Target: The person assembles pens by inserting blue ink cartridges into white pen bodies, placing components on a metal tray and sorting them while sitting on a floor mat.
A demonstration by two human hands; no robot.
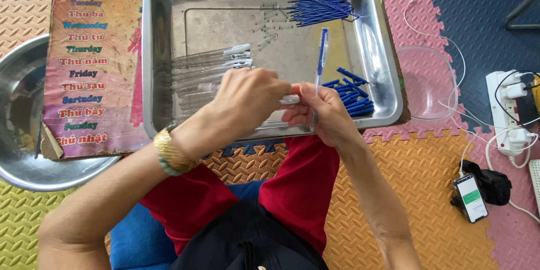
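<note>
A blue pen [321,56] is held upright over the steel tray [378,39], gripped from both sides.

The pen's lower end is pinched in the curled fingers of the right hand [322,113], its shaft rising above the knuckles toward the tray's far side. The left hand [247,97] is closed just beside it, fingertips pressed to a white piece at the pen's base; exactly what is gripped there cannot be told. Clear barrels [211,70] are seen stacked under the left hand, blue caps [350,91] just right of the right hand, blue refills [320,10] and small springs [269,25] well beyond.
</note>
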